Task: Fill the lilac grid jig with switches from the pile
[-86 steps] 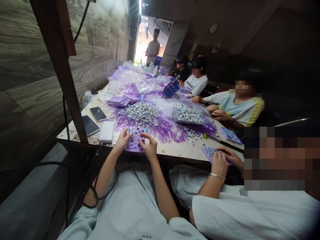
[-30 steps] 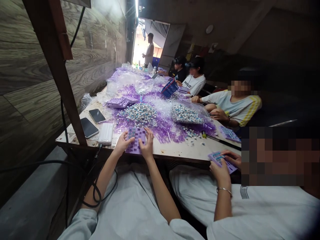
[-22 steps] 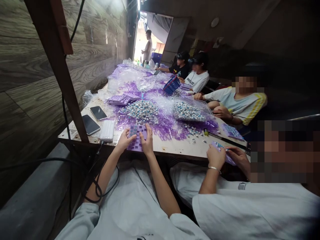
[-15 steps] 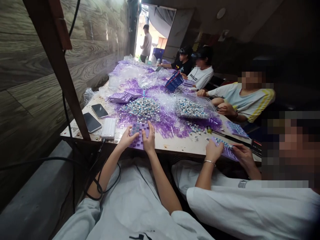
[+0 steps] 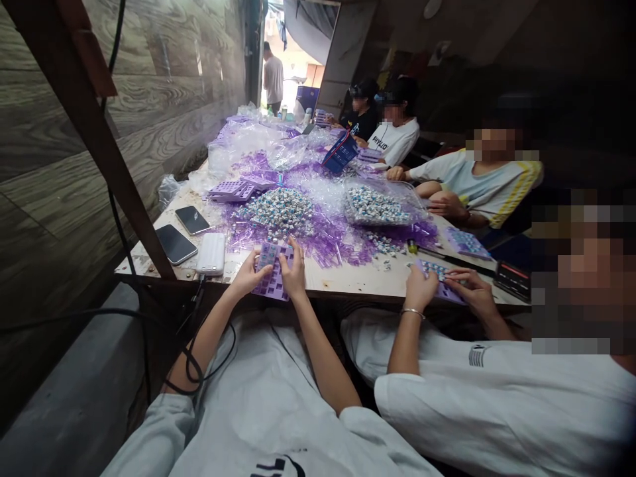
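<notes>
A purple plastic board with rows of square holes (image 5: 272,286) is held at the table's front edge, tilted toward me. My left hand (image 5: 251,271) grips its left side, thumb lying across the face. On the right side, my right hand (image 5: 294,270) holds the board with its thumb on the face and its fingers around the far edge. Some holes in the upper left part look filled with small pale-blue pieces. Just beyond the board lies a heap of small white-and-blue pieces (image 5: 278,211), over scattered clear purple plastic strips (image 5: 322,246).
To the left lie two phones (image 5: 175,244) and a white power bank (image 5: 211,254) with a cable. A slanted metal post (image 5: 106,156) stands at the left. More purple boards (image 5: 231,191) and a clear tub of pieces (image 5: 377,207) lie farther back. A co-worker's hands (image 5: 422,289) work at my right.
The view has shifted slightly. My hands keep hold of the board, which now shows a little more of its face. The neighbour's right hand has moved in over their board.
</notes>
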{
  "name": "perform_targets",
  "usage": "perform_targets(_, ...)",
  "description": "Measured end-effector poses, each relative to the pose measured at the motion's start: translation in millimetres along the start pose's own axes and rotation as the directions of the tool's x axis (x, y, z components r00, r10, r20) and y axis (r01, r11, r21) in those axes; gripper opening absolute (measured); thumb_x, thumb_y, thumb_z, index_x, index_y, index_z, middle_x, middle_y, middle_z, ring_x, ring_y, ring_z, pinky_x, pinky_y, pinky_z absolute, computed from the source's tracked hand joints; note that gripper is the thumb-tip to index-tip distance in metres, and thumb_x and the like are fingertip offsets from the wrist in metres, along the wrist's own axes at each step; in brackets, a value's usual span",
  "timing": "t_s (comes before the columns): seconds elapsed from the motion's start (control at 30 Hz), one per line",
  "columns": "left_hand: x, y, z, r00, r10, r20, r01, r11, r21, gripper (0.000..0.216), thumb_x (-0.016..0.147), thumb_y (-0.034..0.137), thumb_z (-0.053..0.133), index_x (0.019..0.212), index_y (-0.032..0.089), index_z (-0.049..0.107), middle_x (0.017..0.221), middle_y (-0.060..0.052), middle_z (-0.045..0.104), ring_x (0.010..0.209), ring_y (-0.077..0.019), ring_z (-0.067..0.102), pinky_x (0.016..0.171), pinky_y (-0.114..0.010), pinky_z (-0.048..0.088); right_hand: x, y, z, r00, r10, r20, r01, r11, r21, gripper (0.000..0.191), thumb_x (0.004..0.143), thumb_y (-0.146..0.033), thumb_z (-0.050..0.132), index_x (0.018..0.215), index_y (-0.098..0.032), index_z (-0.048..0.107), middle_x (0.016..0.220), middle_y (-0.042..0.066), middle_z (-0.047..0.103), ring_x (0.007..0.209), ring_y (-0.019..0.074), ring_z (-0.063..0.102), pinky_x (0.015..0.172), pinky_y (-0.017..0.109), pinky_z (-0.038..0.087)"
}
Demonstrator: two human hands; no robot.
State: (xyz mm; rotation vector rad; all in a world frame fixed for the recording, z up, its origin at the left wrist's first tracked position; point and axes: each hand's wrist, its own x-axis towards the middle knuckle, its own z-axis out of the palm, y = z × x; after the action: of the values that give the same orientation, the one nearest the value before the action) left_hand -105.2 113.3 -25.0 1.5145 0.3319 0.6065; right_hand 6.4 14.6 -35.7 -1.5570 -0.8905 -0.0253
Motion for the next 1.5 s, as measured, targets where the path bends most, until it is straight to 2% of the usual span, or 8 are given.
perform_targets(0.1,-1.9,-0.3,-0.4,0.999,0.032,0.002,-0.032,0.999,-0.007,0.053,0.072,0.043,0.08,0.112,0.018,0.054,0.105,-0.008,0.071,0.096,-0.0215,0.067,0.085,-0.032,0.052,-3.5,-1.4,-8.0,0.997,0.039,0.074,-0.046,0.993,0.105,0.069,0.09,-0.045,0.059,0.151,-0.026,0.034,0.15,0.01,0.043,0.142,0.0261,0.038,0.119,0.047,0.031)
perform_targets(0.27,0.7,-2.1,-8.8,0.996,0.016,0.089,-0.007,0.995,-0.101,0.054,0.073,0.041,0.08,0.116,0.02,0.055,0.108,-0.007,0.071,0.099,-0.0216,0.067,0.086,-0.031,0.052,-7.4,-5.5,-17.2,0.98,0.06,0.188,-0.095,0.979,0.182,0.104,0.068,-0.054,0.083,0.153,-0.029,0.029,0.159,0.008,0.03,0.149,0.0286,0.027,0.123,0.046,0.024)
perform_targets(0.5,0.8,5.4,-13.2,0.974,-0.149,0.169,0.19,0.945,-0.265,0.054,0.072,0.039,0.082,0.115,0.025,0.053,0.097,-0.002,0.072,0.079,-0.0182,0.07,0.068,-0.027,0.053,-4.2,-7.1,-15.1,0.979,0.062,0.195,-0.111,0.962,0.25,0.103,0.065,-0.052,0.086,0.151,-0.031,0.033,0.157,0.007,0.034,0.145,0.0282,0.034,0.122,0.046,0.028)
perform_targets(0.8,-0.9,14.2,-9.2,0.972,-0.199,0.127,0.228,0.929,-0.291,0.057,0.066,0.038,0.083,0.112,0.024,0.053,0.09,0.0,0.072,0.074,-0.018,0.07,0.063,-0.025,0.052,-3.6,-13.0,-8.0,0.991,0.088,0.101,-0.105,0.977,0.187,0.093,0.07,-0.055,0.081,0.147,-0.025,0.039,0.154,0.011,0.038,0.143,0.0275,0.037,0.12,0.045,0.031)
perform_targets(1.03,-1.8,7.8,-6.6,0.987,-0.133,0.093,0.155,0.945,-0.289,0.061,0.073,0.04,0.079,0.127,0.023,0.056,0.11,-0.005,0.072,0.097,-0.0214,0.07,0.085,-0.03,0.054,-4.4,-5.4,-5.9,0.992,0.066,0.104,-0.09,0.965,0.246,0.092,0.07,-0.049,0.083,0.147,-0.027,0.038,0.152,0.01,0.04,0.138,0.0267,0.043,0.117,0.045,0.036)
perform_targets(1.23,-3.8,9.3,-9.5,0.981,-0.061,0.182,0.107,0.961,-0.256,0.064,0.078,0.037,0.074,0.138,0.023,0.054,0.126,-0.008,0.067,0.117,-0.0269,0.063,0.101,-0.038,0.049,-5.1,-5.0,-7.9,0.991,0.07,0.114,-0.099,0.957,0.273,0.094,0.071,-0.049,0.081,0.149,-0.025,0.035,0.151,0.011,0.041,0.138,0.0263,0.044,0.114,0.044,0.04)
perform_targets(1.37,-4.8,11.7,-11.7,0.977,0.02,0.213,0.02,0.983,-0.182,0.069,0.077,0.035,0.076,0.141,0.023,0.053,0.139,-0.009,0.06,0.133,-0.0307,0.051,0.111,-0.041,0.041,-5.3,-4.0,-7.4,0.993,0.069,0.098,-0.091,0.967,0.239,0.092,0.071,-0.049,0.081,0.148,-0.025,0.036,0.152,0.011,0.04,0.14,0.0267,0.04,0.115,0.045,0.038)
perform_targets(1.5,-4.7,8.5,-11.8,0.976,0.056,0.212,-0.028,0.991,-0.131,0.069,0.078,0.038,0.075,0.141,0.022,0.051,0.145,-0.01,0.054,0.135,-0.0302,0.049,0.114,-0.041,0.038,-5.2,-4.3,-6.1,0.992,0.098,0.074,-0.113,0.962,0.247,0.09,0.067,-0.046,0.083,0.143,-0.023,0.041,0.151,0.012,0.04,0.14,0.0277,0.04,0.118,0.047,0.034)
